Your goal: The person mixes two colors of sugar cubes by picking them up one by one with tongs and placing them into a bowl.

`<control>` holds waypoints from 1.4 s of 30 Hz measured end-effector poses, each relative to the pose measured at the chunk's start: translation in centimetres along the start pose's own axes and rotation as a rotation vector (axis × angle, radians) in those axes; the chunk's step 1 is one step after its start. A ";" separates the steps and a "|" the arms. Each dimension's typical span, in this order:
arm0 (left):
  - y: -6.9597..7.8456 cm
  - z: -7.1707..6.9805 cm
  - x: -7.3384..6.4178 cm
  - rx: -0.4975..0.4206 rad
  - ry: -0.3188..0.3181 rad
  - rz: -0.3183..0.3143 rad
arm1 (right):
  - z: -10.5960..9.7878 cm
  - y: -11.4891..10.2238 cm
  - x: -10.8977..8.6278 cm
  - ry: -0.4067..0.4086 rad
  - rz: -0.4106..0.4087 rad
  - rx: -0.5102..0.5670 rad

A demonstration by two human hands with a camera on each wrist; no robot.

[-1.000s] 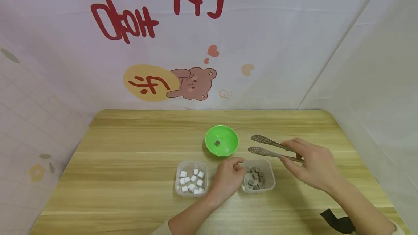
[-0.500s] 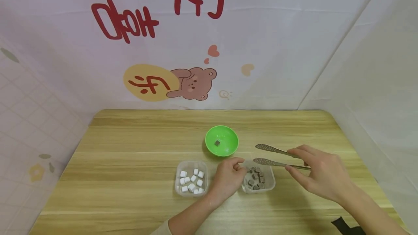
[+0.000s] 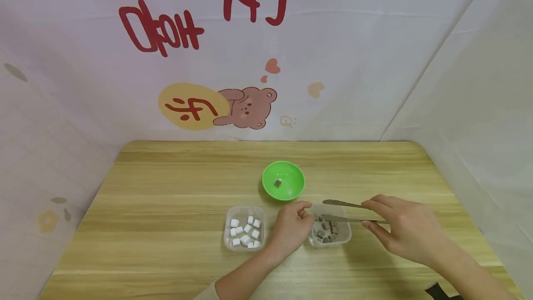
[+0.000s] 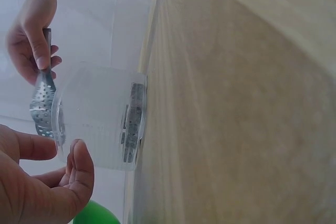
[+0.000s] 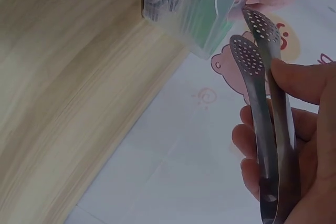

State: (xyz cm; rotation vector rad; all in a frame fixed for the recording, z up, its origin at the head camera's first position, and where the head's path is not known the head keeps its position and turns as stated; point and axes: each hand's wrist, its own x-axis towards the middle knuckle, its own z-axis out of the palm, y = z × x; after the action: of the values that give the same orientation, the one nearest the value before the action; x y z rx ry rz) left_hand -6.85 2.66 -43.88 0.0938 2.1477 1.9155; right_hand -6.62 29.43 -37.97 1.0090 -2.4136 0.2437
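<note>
My right hand (image 3: 410, 228) holds metal tongs (image 3: 345, 219) with flat perforated ends, their arms spread apart with nothing between them. One tong end overlaps the clear plastic container (image 3: 344, 235) of grey-brown cubes (image 3: 325, 227) in the head view; in the left wrist view the perforated end (image 4: 43, 106) is beside the container's rim. Bent fingers of my left hand (image 3: 289, 226) hold that container's left rim, thumb and fingertips overlapping its wall in the left wrist view. Behind it sits a green bowl (image 3: 296, 184) with one grey-brown cube (image 3: 277, 183) inside.
Left of my left hand stands a second clear container (image 3: 227, 216) holding several white cubes (image 3: 244, 240). A black strip (image 3: 441, 291) lies near the front right of the wooden table (image 3: 158, 226). A printed cloth wall (image 3: 354, 50) rises along the back and sides.
My right hand has brought the tongs down toward me, from beside the bowl to over the container of grey-brown cubes. The left hand has stayed in place at that container.
</note>
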 end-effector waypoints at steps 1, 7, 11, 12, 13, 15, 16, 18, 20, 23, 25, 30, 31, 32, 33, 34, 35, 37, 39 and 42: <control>0.0 0.0 0.0 0.005 0.002 -0.001 | 0.1 -0.1 0.0 -0.007 -0.005 -0.003; 0.1 0.0 -0.1 0.035 0.023 0.008 | 0.6 -0.7 0.5 -0.051 -0.042 -0.031; 0.0 0.0 -0.1 0.049 0.037 0.025 | 1.0 -1.1 1.0 -0.074 -0.084 -0.046; 0.0 0.0 0.0 0.050 0.038 0.025 | 1.2 -1.2 1.1 -0.081 -0.096 -0.050; 0.0 0.0 0.0 0.049 0.040 0.025 | 1.3 -1.3 1.2 -0.088 -0.110 -0.055; 0.0 0.0 0.0 0.047 0.042 0.023 | 1.6 -1.4 1.4 -0.105 -0.137 -0.065; 0.0 0.0 0.0 0.045 0.040 0.020 | 1.7 -1.4 1.4 -0.114 -0.147 -0.069; 0.0 0.0 0.0 0.042 0.037 0.014 | 2.0 -1.5 1.5 -0.125 -0.162 -0.076; 0.0 0.0 0.0 0.038 0.032 0.008 | 2.3 -1.7 1.6 -0.131 -0.176 -0.086; 0.0 0.1 0.1 0.033 0.027 0.005 | 2.6 -1.8 1.7 -0.137 -0.190 -0.103; 0.0 0.1 0.1 0.033 0.027 0.011 | 2.7 -1.9 1.8 -0.141 -0.195 -0.107; 0.0 0.1 0.0 0.030 0.032 0.027 | 2.8 -2.1 2.0 -0.158 -0.203 -0.115; 0.0 0.1 0.0 0.032 0.033 0.033 | 2.9 -2.1 2.1 -0.164 -0.205 -0.119; 0.0 0.1 0.0 0.030 0.033 0.027 | 2.9 -2.1 2.1 -0.168 -0.210 -0.122; 0.0 0.1 0.0 0.033 0.034 0.029 | 3.0 -2.2 2.1 -0.171 -0.214 -0.123; 0.0 0.1 0.1 0.035 0.034 0.027 | 3.0 -2.2 2.2 -0.172 -0.217 -0.126; 0.0 0.1 0.1 0.036 0.033 0.026 | 3.1 -2.2 2.2 -0.173 -0.220 -0.130; -0.1 0.1 0.1 0.040 0.034 0.030 | 3.2 -2.2 2.3 -0.170 -0.223 -0.133; -0.1 0.1 0.1 0.040 0.034 0.028 | 3.2 -2.1 2.3 -0.166 -0.226 -0.137; -0.1 0.1 0.1 0.037 0.034 0.025 | 3.3 -2.1 2.4 -0.168 -0.230 -0.140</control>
State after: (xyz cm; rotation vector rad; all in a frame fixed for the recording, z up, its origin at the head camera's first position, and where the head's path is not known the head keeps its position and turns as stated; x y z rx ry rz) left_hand -6.95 2.82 -43.98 0.0960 2.2149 1.9047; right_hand -7.86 25.36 -39.58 1.2718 -2.3944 -0.0928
